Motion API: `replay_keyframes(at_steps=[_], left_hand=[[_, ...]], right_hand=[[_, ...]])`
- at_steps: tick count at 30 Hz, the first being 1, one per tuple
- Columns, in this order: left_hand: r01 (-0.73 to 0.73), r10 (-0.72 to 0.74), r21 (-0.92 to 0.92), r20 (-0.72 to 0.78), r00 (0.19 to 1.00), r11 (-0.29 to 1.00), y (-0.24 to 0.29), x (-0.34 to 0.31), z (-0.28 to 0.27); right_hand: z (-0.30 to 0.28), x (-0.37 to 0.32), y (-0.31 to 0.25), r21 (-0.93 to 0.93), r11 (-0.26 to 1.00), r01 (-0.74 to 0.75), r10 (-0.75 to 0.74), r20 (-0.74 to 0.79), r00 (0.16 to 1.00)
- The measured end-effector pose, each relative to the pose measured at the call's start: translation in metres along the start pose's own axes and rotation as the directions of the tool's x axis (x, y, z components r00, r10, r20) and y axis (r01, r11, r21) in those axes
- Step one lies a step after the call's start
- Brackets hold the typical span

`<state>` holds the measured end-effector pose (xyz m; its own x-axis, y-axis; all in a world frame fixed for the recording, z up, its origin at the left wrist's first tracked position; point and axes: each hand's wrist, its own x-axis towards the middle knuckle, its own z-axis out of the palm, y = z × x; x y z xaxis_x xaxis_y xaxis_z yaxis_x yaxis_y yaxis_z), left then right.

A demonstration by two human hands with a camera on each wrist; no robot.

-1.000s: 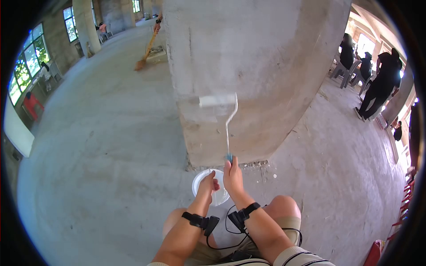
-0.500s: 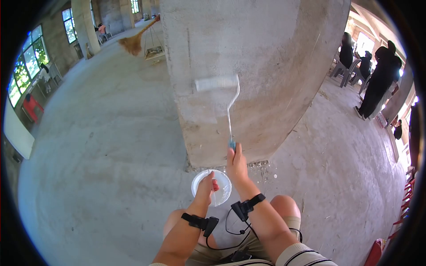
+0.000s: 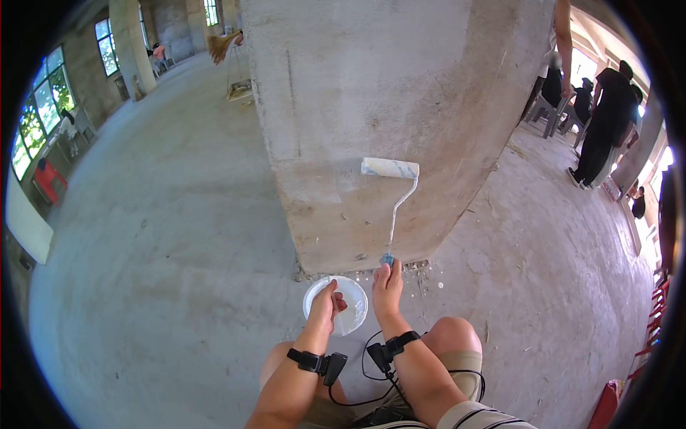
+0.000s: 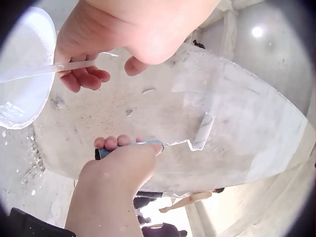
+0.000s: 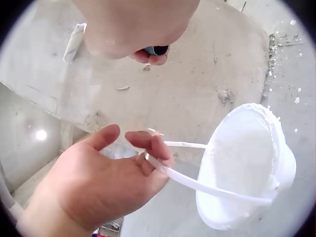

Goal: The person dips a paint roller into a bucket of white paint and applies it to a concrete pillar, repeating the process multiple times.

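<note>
In the head view my right hand [image 3: 388,289] grips the blue handle [image 3: 387,259] of a paint roller. Its white sleeve [image 3: 389,168], marked with greyish-blue stripes, lies against the lower face of a concrete pillar [image 3: 357,93]. To the left, my left hand [image 3: 324,306] holds the white plastic bail of a paint bucket [image 3: 365,306]. The right wrist view shows the bail [image 5: 197,185] crossing the curled fingers, thumb apart. White paint coats the bucket's inside, and the bucket tilts in that view. Pale paint [image 4: 269,158] covers part of the pillar.
Paint drips [image 3: 440,284] and crumbs dot the floor by the pillar's base. A broom [image 3: 223,46] shows at the back left, a red chair [image 3: 50,180] at far left. People in dark clothes [image 3: 607,114] and chairs are at the right; a bare arm [image 3: 564,50] hangs beside the pillar.
The roller rose on the pillar, then came down and shifted right with my right hand. My left hand stays at the bucket. The distant broom swung up, and an arm appeared at the pillar's right.
</note>
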<state>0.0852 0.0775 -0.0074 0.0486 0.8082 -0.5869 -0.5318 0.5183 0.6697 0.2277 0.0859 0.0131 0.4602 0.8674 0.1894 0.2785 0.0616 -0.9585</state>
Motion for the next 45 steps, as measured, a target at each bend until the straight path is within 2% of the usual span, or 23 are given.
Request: replay_keyframes(at_steps=[1, 3, 7, 9, 11, 15, 19, 21, 23, 25, 27, 28, 30, 32, 34, 38, 39, 43, 45], left_hand=[[0.003, -0.004, -0.017, -0.004, 1.0, 1.0, 0.0, 0.001, 0.0], [0.009, -0.009, -0.006, -0.017, 1.0, 1.0, 0.0, 0.0, 0.002], [0.013, -0.013, -0.003, -0.021, 1.0, 1.0, -0.002, 0.002, 0.003], [0.008, -0.008, 0.009, -0.019, 1.0, 1.0, -0.002, 0.001, 0.002], [-0.001, 0.001, 0.021, -0.014, 1.0, 1.0, -0.002, 0.002, 0.002], [0.005, -0.005, -0.002, -0.004, 1.0, 1.0, -0.002, 0.004, 0.0], [-0.013, 0.012, 0.011, 0.044, 0.999, 1.0, -0.004, 0.004, -0.003], [-0.008, 0.007, 0.008, 0.055, 0.998, 1.0, -0.004, 0.004, -0.002], [0.002, -0.002, 0.018, 0.018, 1.0, 1.0, -0.002, 0.002, 0.0], [-0.001, 0.001, 0.018, 0.02, 1.0, 1.0, -0.003, 0.002, -0.001], [-0.003, 0.003, 0.016, 0.024, 1.0, 1.0, -0.004, 0.003, -0.001], [-0.01, 0.009, 0.01, 0.048, 0.999, 1.0, -0.004, 0.003, -0.002], [-0.021, 0.02, 0.004, 0.073, 0.997, 1.0, -0.003, 0.004, -0.001], [0.015, -0.015, -0.011, 0.004, 1.0, 1.0, -0.002, 0.001, 0.002], [0.011, -0.011, 0.013, -0.006, 1.0, 1.0, 0.001, -0.005, 0.004], [0.02, -0.02, 0.003, -0.009, 1.0, 1.0, -0.003, 0.003, -0.001], [0.017, -0.017, 0.007, -0.009, 1.0, 1.0, -0.002, 0.004, -0.001], [0.021, -0.021, 0.009, -0.016, 1.0, 1.0, 0.0, 0.001, 0.001], [0.024, -0.024, 0.011, -0.019, 1.0, 1.0, -0.002, 0.001, 0.001]], right_hand=[[0.0, -0.001, 0.002, 0.0, 1.0, -0.001, 0.001, -0.003, 1.0], [0.0, -0.005, 0.01, -0.115, 0.993, 0.017, -0.011, 0.049, 0.999], [0.013, -0.018, 0.053, -0.142, 0.988, 0.055, -0.052, 0.025, 0.998], [0.012, -0.022, 0.059, -0.267, 0.962, 0.053, -0.039, 0.057, 0.998], [0.012, -0.02, 0.056, -0.214, 0.976, 0.034, -0.02, 0.067, 0.998], [0.004, 0.002, -0.005, -0.04, 0.999, 0.018, -0.015, 0.076, 0.997], [-0.012, 0.045, -0.068, 0.045, 0.994, 0.096, -0.098, 0.053, 0.994], [-0.019, 0.073, -0.101, 0.049, 0.979, 0.197, -0.198, 0.003, 0.98], [-0.034, 0.09, -0.151, 0.081, 0.978, 0.192, -0.194, 0.027, 0.981], [-0.037, 0.1, -0.164, 0.112, 0.976, 0.186, -0.193, 0.054, 0.98], [-0.034, 0.111, -0.155, 0.091, 0.966, 0.241, -0.245, 0.034, 0.969], [-0.028, 0.111, -0.136, 0.09, 0.966, 0.242, -0.245, 0.03, 0.969], [-0.009, 0.098, -0.077, 0.0, 0.927, 0.374, -0.373, -0.082, 0.924], [0.0, 0.071, -0.028, 0.025, 0.978, 0.205, -0.205, -0.005, 0.979], [0.008, 0.037, 0.021, -0.11, 0.992, 0.066, -0.062, 0.043, 0.997], [0.017, -0.019, 0.082, -0.21, 0.977, 0.026, -0.018, 0.038, 0.999], [0.018, -0.023, 0.081, -0.25, 0.968, 0.013, -0.01, 0.013, 1.0], [0.022, -0.011, 0.055, -0.202, 0.979, 0.003, -0.002, 0.002, 1.0], [0.021, 0.01, 0.011, 0.021, 0.999, 0.038, -0.039, 0.044, 0.998]])
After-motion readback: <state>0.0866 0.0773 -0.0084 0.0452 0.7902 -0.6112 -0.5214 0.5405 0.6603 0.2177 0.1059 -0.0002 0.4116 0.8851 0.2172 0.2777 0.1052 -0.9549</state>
